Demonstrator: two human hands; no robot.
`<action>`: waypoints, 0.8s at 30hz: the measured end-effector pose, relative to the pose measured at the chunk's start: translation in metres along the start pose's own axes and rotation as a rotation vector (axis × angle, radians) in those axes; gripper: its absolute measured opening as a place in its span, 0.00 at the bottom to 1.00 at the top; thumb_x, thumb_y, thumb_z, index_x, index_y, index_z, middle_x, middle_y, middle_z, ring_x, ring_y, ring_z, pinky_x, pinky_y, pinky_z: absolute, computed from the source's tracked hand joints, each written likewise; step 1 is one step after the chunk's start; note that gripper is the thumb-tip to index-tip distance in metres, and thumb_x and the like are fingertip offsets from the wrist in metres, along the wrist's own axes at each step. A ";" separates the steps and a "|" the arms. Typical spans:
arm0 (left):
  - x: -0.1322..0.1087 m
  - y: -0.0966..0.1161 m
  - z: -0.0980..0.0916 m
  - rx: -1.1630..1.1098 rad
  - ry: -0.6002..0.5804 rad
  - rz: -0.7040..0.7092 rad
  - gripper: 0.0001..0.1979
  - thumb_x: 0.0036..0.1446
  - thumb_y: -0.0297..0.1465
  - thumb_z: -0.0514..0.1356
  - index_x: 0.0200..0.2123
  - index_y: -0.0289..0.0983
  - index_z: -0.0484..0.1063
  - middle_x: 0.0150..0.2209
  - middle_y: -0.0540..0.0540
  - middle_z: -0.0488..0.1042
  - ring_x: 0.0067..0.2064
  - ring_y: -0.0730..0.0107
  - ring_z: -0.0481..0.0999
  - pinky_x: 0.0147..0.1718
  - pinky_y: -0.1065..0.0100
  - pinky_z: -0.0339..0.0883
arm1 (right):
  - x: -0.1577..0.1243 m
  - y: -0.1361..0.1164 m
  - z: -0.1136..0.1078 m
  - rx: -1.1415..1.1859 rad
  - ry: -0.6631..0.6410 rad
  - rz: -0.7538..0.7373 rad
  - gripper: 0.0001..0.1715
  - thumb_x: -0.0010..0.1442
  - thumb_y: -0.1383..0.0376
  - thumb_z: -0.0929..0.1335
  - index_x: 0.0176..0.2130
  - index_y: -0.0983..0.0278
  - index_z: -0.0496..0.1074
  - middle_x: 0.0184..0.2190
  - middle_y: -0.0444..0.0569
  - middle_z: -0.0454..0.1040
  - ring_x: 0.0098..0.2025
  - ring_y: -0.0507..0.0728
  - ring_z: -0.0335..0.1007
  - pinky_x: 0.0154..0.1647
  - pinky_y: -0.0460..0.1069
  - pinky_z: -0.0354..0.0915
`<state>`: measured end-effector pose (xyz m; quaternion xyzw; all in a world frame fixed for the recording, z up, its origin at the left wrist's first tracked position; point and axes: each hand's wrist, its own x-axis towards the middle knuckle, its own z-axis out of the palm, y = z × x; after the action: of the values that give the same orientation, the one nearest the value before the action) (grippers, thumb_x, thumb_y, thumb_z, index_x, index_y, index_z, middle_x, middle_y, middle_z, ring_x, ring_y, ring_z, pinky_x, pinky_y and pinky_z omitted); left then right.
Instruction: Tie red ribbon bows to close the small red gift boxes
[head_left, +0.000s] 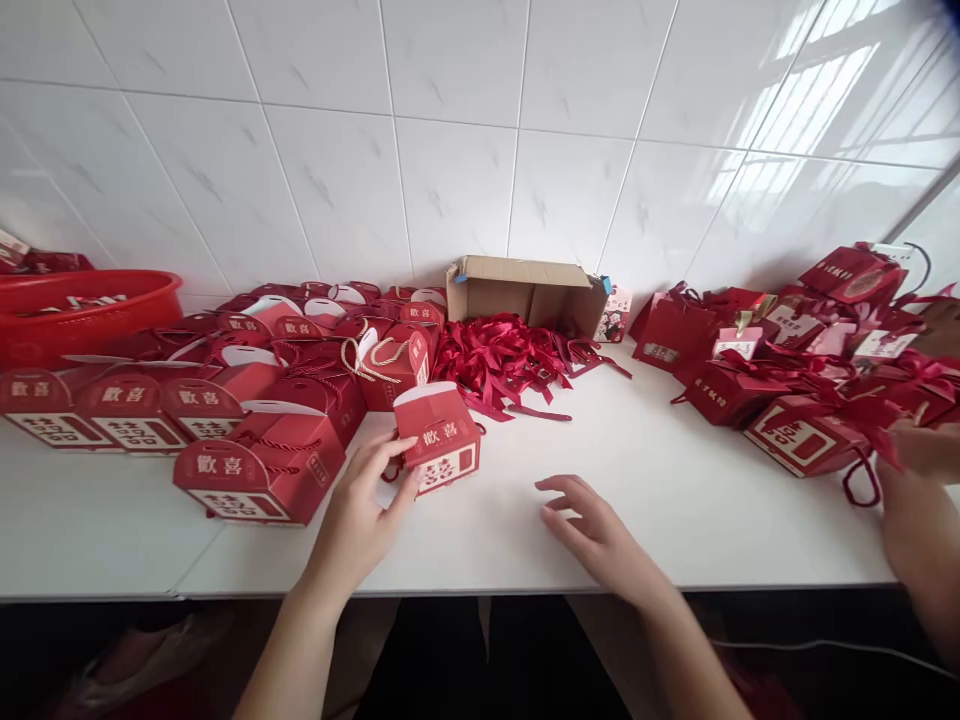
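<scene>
A small red gift box (450,445) with cream lettering and a raised top flap stands on the white table. My left hand (371,490) grips its left side, thumb at the front and fingers near the top. To the right, my right hand (589,525) hovers over the table, fingers apart and curved, with nothing in them. Behind the box lies a heap of dark red satin ribbons (502,355), spilling from a cardboard box (525,268) on its side. A larger red gift box (259,465) with a twisted cord handle stands left of my left hand.
Several red gift boxes (124,410) crowd the left side beside a red plastic basin (82,335). At the right are ribbon-tied red boxes (806,435). Another person's hand (922,480) reaches in there. A tiled wall (457,190) borders the white table (637,430).
</scene>
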<state>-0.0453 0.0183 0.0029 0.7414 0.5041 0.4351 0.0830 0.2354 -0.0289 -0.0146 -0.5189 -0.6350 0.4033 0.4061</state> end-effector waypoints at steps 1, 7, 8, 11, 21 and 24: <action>-0.004 0.004 0.000 -0.002 -0.013 0.010 0.14 0.62 0.37 0.57 0.50 0.41 0.68 0.54 0.42 0.69 0.53 0.58 0.73 0.51 0.58 0.69 | 0.007 -0.002 -0.012 -0.129 -0.069 0.006 0.18 0.64 0.55 0.63 0.51 0.59 0.69 0.52 0.53 0.68 0.45 0.57 0.73 0.41 0.50 0.71; -0.039 0.029 0.011 -0.083 0.006 0.039 0.13 0.61 0.33 0.59 0.50 0.44 0.67 0.54 0.43 0.69 0.57 0.59 0.71 0.52 0.62 0.69 | 0.073 -0.002 -0.059 -0.664 -0.020 0.091 0.18 0.61 0.62 0.66 0.50 0.62 0.73 0.49 0.56 0.72 0.35 0.57 0.74 0.41 0.53 0.68; -0.044 0.030 0.016 -0.105 0.012 0.043 0.14 0.61 0.32 0.59 0.51 0.44 0.66 0.54 0.43 0.68 0.57 0.60 0.70 0.52 0.62 0.69 | 0.088 -0.001 -0.058 -0.667 0.001 0.087 0.16 0.61 0.62 0.66 0.47 0.63 0.75 0.47 0.56 0.73 0.36 0.58 0.74 0.41 0.53 0.67; -0.054 0.028 0.031 -0.162 0.059 0.047 0.18 0.62 0.29 0.58 0.55 0.43 0.64 0.56 0.41 0.66 0.58 0.60 0.69 0.53 0.62 0.69 | 0.132 0.002 -0.044 -0.660 0.096 0.077 0.15 0.61 0.58 0.67 0.42 0.64 0.77 0.45 0.57 0.74 0.45 0.62 0.72 0.46 0.54 0.65; -0.060 0.025 0.043 -0.201 0.071 0.035 0.23 0.62 0.28 0.57 0.59 0.47 0.59 0.57 0.40 0.65 0.59 0.56 0.68 0.53 0.56 0.71 | 0.194 -0.002 -0.021 -0.188 0.274 -0.005 0.16 0.64 0.56 0.67 0.38 0.67 0.72 0.35 0.47 0.74 0.35 0.53 0.72 0.37 0.51 0.69; -0.061 0.026 0.042 -0.213 0.066 0.031 0.23 0.62 0.28 0.57 0.59 0.47 0.60 0.58 0.40 0.65 0.59 0.57 0.67 0.53 0.57 0.70 | 0.190 -0.024 -0.050 0.020 0.411 -0.101 0.19 0.59 0.51 0.67 0.31 0.65 0.70 0.31 0.47 0.75 0.32 0.54 0.72 0.31 0.48 0.66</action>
<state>-0.0043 -0.0311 -0.0422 0.7213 0.4460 0.5116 0.1378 0.2488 0.1597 0.0437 -0.5537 -0.5598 0.2744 0.5520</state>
